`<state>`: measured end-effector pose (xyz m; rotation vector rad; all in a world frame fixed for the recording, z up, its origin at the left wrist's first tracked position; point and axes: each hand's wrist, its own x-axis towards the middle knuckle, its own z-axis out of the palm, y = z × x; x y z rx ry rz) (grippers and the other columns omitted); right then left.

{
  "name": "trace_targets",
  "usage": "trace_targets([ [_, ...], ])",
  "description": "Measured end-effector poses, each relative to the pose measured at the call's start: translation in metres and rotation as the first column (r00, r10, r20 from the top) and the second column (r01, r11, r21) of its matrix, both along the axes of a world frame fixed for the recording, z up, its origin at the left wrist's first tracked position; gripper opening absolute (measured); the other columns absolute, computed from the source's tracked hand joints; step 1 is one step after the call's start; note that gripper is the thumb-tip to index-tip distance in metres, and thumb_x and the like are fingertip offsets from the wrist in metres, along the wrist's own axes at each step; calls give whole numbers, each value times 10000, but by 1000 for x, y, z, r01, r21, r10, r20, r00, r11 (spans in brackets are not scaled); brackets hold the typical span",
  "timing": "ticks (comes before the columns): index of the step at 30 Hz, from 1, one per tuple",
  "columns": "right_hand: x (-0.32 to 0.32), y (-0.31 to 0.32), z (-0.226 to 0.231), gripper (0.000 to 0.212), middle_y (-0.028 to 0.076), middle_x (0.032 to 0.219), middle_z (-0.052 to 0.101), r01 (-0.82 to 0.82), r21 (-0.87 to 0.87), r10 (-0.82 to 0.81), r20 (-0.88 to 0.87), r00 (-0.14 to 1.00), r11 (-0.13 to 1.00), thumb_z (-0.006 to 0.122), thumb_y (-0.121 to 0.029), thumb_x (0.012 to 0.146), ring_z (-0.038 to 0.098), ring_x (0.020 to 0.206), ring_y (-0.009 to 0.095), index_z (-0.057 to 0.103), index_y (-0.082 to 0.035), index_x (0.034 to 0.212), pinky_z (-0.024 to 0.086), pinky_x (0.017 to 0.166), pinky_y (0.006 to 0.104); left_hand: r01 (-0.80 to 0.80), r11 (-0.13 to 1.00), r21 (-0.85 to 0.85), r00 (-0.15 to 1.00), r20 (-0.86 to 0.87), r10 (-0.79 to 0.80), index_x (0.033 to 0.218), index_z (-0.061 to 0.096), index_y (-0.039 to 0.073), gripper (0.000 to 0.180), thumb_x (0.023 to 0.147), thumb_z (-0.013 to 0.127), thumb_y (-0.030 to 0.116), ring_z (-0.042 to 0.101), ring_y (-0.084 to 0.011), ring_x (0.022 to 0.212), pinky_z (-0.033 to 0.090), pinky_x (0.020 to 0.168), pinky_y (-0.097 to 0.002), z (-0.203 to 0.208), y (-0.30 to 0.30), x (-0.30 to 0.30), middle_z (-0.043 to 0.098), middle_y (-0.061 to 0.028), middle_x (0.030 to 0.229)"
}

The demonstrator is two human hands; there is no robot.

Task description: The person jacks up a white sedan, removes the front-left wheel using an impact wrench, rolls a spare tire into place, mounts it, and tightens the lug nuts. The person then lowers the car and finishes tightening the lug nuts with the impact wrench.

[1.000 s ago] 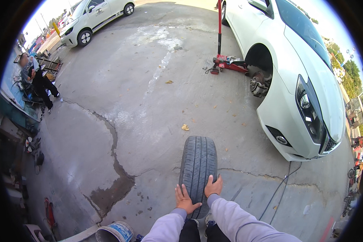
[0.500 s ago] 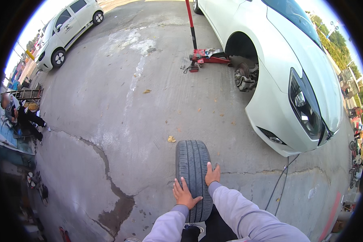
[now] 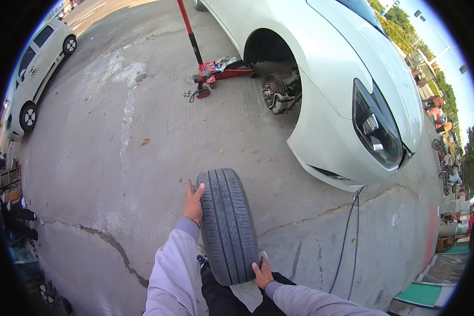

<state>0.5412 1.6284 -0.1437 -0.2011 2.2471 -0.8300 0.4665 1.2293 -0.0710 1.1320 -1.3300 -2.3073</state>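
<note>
A black car tyre (image 3: 227, 226) stands on edge right in front of me, tread toward me and its top leaning a little to the left. My left hand (image 3: 194, 203) holds its upper left side, with fingers round the sidewall. Low on the tyre's right side, my right hand (image 3: 263, 273) grips the edge, its thumb on the tread and part of its fingers hidden. Ahead, a white car (image 3: 321, 89) has a front wheel off, and its bare hub with brake disc (image 3: 278, 94) shows in the wheel arch.
A red floor jack (image 3: 221, 73) with a long upright handle (image 3: 187, 31) reaches under the white car. Dark cables (image 3: 344, 242) run from the bumper toward me. Another white car (image 3: 39, 66) is parked far left. Cracks cross the concrete ground (image 3: 158, 131).
My left hand has gone from the tread to the tyre's upper left side; my right hand has dropped to its lower right. The tyre now leans left, and the view has shifted right.
</note>
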Motion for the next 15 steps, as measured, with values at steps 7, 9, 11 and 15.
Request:
trace_targets([
  [7,-70,-194,25,822,327,1458,476,314,-73,-321,-312,894,947,557,-560,970,461,1345,474,407,72,1474,346,1147,499,-185,868,-461,851,367,376,1437,477,-79,603,1028,568,355,521,-351,1341,374,1143,-418,-43,7,92,538,-266,1434],
  [9,-94,-241,38,821,313,1446,492,389,-69,-383,-394,836,919,562,-566,964,475,1326,471,411,60,1472,357,1135,501,-9,907,-421,823,512,246,1443,467,-79,641,1018,562,391,505,-385,1345,367,1146,-446,-43,14,127,525,-299,1430],
  [11,-121,-284,49,843,308,1457,485,394,-24,-376,-356,856,919,562,-588,958,464,1343,467,406,55,1480,351,1144,497,204,869,-450,814,571,105,1476,403,-105,743,1005,558,449,425,-443,1398,307,1184,-471,-42,19,145,455,-332,1480],
  [15,-186,-353,67,895,304,1514,433,360,-30,-356,-241,903,933,519,-635,968,400,1415,452,368,59,1512,308,1184,475,449,747,-490,783,619,-65,1522,263,-145,889,972,589,473,314,-473,1463,235,1220,-488,-44,15,111,335,-351,1561],
])
